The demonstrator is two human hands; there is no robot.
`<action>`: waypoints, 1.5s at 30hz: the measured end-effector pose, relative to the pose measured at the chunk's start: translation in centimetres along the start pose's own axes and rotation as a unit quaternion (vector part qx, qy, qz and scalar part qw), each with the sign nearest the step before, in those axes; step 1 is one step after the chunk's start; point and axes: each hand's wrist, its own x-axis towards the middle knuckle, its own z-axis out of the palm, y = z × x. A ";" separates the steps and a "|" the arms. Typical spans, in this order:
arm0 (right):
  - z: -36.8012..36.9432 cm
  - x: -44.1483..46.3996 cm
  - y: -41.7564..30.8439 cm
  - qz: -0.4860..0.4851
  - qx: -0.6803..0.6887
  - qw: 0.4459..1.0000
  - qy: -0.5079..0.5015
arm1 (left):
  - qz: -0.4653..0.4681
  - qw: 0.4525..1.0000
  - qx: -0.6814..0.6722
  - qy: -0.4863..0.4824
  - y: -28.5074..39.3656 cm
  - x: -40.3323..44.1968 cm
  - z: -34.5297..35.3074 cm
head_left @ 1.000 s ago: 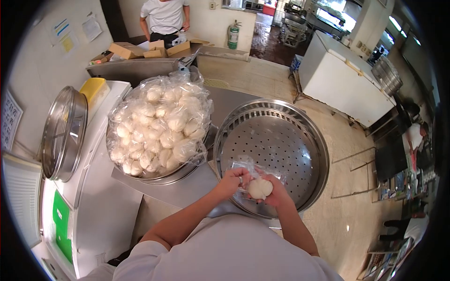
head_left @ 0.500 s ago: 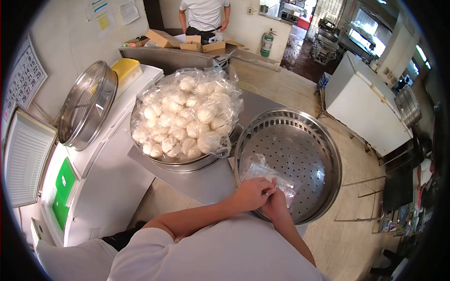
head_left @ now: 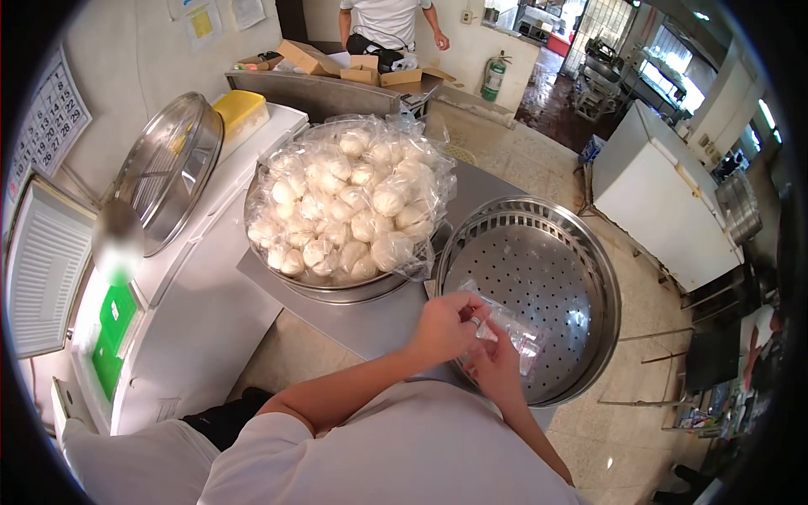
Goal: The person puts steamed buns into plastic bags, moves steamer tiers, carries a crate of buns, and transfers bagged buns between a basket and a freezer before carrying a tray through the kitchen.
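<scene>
My left hand (head_left: 446,326) and my right hand (head_left: 498,364) meet over the near left rim of a round perforated steamer tray (head_left: 539,261). Their fingers are pinched together on the edge of a clear plastic bag (head_left: 523,337), which hangs over the holed bottom. The bag looks flat, and small print on it cannot be read. To the left of the tray, pale round buns (head_left: 370,198), wrapped in clear plastic, are heaped on another round metal steamer tray (head_left: 337,293).
A steel table (head_left: 484,178) is under both trays. An upright steamer tray (head_left: 172,172) and a yellow-lidded box (head_left: 241,114) rest on the white freezer at left. Another person (head_left: 389,21) stands behind open cardboard boxes (head_left: 362,69). A person's sleeve (head_left: 139,471) is at lower left.
My fingers have shifted along the plastic bag and my right hand has turned a little. The view has swung slightly. The person at the back has moved an arm outward.
</scene>
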 end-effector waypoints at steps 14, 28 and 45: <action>3.5 4.9 -11.1 -0.400 -0.099 0.905 -0.109 | 0.111 0.969 0.069 -0.209 -0.5 2.7 -9.8; -2.6 2.9 0.5 -0.078 -0.109 0.975 0.179 | 0.314 0.899 0.219 0.210 -8.3 31.4 -25.6; -8.2 6.0 9.9 -0.122 -0.511 0.836 0.158 | 0.309 0.945 0.051 -0.096 0.9 6.4 -9.0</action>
